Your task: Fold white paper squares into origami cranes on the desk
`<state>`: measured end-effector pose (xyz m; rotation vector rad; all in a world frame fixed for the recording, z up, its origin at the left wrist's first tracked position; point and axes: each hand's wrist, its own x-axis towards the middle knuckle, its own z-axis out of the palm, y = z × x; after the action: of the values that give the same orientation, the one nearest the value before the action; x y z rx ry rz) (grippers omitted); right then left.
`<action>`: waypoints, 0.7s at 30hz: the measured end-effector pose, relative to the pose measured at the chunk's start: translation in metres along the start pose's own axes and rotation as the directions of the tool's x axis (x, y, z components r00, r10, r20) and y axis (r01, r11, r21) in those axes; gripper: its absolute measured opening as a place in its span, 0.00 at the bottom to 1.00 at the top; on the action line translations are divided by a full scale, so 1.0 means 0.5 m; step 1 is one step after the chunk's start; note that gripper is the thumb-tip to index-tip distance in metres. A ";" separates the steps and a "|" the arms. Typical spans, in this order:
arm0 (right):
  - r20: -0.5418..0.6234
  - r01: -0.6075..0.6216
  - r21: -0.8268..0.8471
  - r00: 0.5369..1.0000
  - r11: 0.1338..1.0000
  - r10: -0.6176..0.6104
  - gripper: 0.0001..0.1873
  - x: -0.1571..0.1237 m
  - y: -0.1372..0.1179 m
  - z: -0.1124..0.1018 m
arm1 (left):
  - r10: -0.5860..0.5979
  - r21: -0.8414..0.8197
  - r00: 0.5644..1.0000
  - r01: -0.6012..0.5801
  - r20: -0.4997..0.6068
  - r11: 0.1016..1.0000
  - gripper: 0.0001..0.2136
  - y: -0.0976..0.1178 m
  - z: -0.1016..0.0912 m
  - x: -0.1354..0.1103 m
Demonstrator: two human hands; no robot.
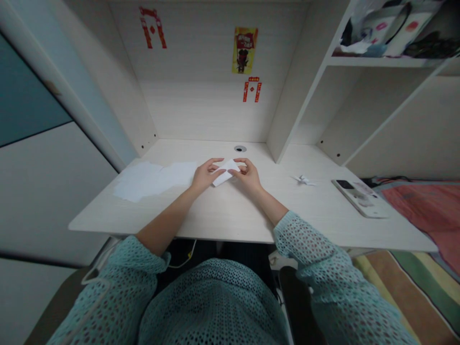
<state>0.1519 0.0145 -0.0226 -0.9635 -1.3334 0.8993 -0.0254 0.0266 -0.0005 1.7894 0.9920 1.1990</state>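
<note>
A small folded piece of white paper (pixel 225 172) lies on the pale wooden desk (pixel 230 215) near its middle. My left hand (pixel 204 173) pinches its left side, thumb and fingers curled onto the paper. On the right side, my right hand (pixel 247 174) does the same, fingertips pressed on the paper's upper edge. Both hands rest low on the desk top and hide part of the paper.
Flat white sheets (pixel 151 179) lie left of my hands. A small folded paper figure (pixel 304 180) and a phone (pixel 360 197) sit to the right. A cable hole (pixel 240 148) is behind; shelves (pixel 381 61) rise at right. A bed with striped blanket (pixel 424 211) adjoins.
</note>
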 end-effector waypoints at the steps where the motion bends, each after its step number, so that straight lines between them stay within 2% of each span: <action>1: 0.000 0.007 -0.003 1.000 1.000 -0.007 0.27 -0.001 0.000 0.001 | 0.010 0.019 1.000 -0.009 -0.014 1.000 0.22 0.002 0.004 -0.004; 9: -0.075 0.013 -0.079 0.997 0.997 -0.019 0.24 0.007 0.007 0.001 | -0.111 -0.036 0.983 0.107 -0.147 0.994 0.15 0.008 0.026 -0.009; 16: -0.087 0.013 -0.010 0.996 1.000 -0.014 0.24 0.009 0.012 0.001 | -0.065 0.005 0.986 0.066 -0.156 0.998 0.14 -0.002 0.030 -0.011; 21: -0.086 -0.001 0.007 0.996 1.000 0.001 0.25 0.008 0.006 0.001 | -0.107 0.013 0.978 0.111 -0.180 0.994 0.17 -0.012 0.033 -0.011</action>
<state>0.1515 0.0191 -0.0238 -0.9867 -1.2566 0.8537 -0.0122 0.0213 -0.0124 1.6437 1.1957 1.3002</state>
